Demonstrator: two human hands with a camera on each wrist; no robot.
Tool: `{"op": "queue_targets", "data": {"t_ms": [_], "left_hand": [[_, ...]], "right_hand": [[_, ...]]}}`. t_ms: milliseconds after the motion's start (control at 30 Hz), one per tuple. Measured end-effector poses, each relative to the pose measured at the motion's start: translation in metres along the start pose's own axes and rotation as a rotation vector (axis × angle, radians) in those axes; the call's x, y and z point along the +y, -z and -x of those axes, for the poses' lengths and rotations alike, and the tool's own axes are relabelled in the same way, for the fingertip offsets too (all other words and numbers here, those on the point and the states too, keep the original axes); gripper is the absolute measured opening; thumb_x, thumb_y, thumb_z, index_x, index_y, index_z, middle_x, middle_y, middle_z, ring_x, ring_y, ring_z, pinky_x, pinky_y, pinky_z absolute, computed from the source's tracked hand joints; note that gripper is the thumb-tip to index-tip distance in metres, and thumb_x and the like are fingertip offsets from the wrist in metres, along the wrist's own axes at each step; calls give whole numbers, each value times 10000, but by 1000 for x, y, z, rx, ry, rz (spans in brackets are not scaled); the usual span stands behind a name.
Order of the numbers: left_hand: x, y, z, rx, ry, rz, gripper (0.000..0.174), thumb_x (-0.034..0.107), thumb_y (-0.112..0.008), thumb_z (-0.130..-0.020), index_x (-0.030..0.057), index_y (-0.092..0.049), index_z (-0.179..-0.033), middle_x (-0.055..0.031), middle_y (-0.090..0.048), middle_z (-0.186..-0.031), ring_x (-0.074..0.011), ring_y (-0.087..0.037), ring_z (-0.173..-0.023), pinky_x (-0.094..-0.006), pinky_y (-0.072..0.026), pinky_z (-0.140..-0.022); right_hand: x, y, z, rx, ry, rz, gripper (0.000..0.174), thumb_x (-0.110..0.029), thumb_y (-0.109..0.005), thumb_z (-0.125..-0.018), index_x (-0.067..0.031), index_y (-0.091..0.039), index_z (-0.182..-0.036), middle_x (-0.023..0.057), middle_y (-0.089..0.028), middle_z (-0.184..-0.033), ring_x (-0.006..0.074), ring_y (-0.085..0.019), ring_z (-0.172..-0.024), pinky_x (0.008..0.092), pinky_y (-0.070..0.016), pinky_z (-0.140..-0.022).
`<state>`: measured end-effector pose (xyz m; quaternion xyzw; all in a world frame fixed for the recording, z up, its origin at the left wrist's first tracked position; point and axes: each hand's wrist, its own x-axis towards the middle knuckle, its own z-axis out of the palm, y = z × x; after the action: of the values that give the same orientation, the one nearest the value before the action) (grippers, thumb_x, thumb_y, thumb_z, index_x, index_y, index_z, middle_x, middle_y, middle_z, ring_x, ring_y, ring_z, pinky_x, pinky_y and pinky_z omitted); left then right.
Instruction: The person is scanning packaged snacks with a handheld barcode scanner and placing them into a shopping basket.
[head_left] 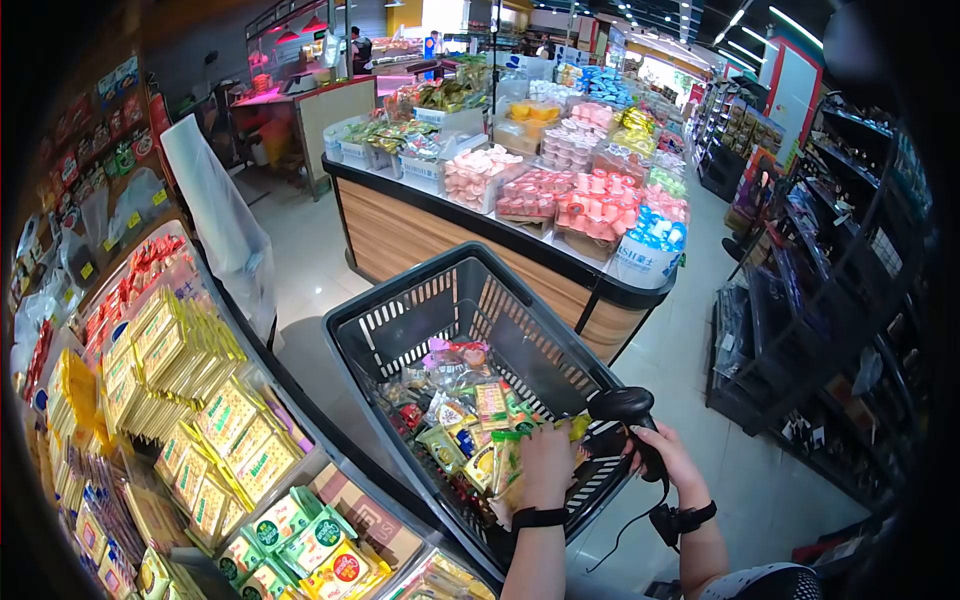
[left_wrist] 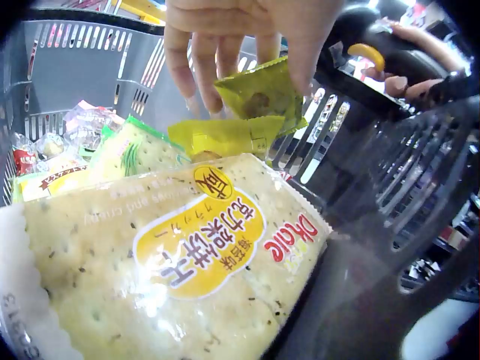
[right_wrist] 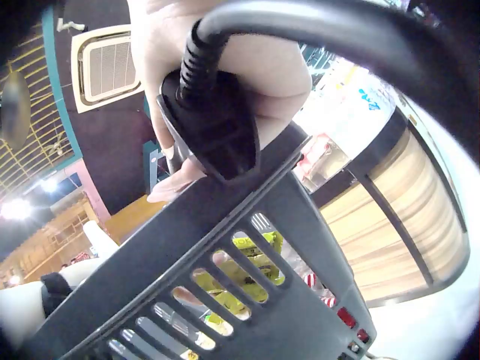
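My left hand (head_left: pixel 548 465) reaches down into a dark grey shopping basket (head_left: pixel 350 330), pinching a yellow-green snack packet (left_wrist: pixel 259 97) between thumb and fingers. Just below that packet is a bright yellow wrapper (left_wrist: pixel 217 137). A large clear packet of speckled crackers (left_wrist: pixel 172 255) fills the front of the left wrist view. My right hand (head_left: pixel 668 455) grips the handle of a black handheld barcode scanner (head_left: pixel 620 403) above the basket's near right rim. From the handle's base (right_wrist: pixel 214 124) runs a black cable. Several mixed snack packets (head_left: pixel 455 410) lie inside the basket.
On the left, a sloped display holds stacked biscuit packs (head_left: pixel 240 430) and green and yellow packets (head_left: pixel 310 540). Beyond the basket stands a wood-panelled counter (head_left: pixel 430 220) with pink and blue goods (head_left: pixel 600 205). Dark shelving (head_left: pixel 800 300) lines the right side.
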<state>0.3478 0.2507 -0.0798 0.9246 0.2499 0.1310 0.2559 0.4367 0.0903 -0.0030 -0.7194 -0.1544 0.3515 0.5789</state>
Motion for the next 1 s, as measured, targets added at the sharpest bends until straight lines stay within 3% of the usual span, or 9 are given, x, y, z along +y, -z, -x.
{"op": "queue_targets", "data": {"t_ms": [667, 833, 1000], "left_hand": [[5, 5, -2, 35, -18, 1, 341, 357, -623, -753, 145, -623, -1019, -84, -600, -844, -244, -575, -811, -365, -435, -681], [6, 9, -2, -43, 5, 69, 300, 310, -601, -775, 99, -618, -988, -106, -590, -889, -260, -555, -858, -388, -406, -712], [5, 0, -1, 15, -17, 9, 358, 333, -641, -736, 139, -622, -1036, -91, -589, -867, -249, -567, -830, -369, -425, -693]], "right_hand": [[0, 3, -3, -13, 15, -46, 212, -259, -522, -857, -57, -548, -916, 49, -617, -747, 112, -575, -537, 219, -437, -469], [-1, 3, -4, -11, 2, -33, 213, -259, -520, -858, -56, -547, -915, 47, -614, -748, 111, -576, -541, 219, -438, -472], [-1, 3, -2, -24, 10, -46, 220, -263, -519, -857, -55, -547, -922, 46, -611, -753, 112, -575, -543, 219, -439, -473]]}}
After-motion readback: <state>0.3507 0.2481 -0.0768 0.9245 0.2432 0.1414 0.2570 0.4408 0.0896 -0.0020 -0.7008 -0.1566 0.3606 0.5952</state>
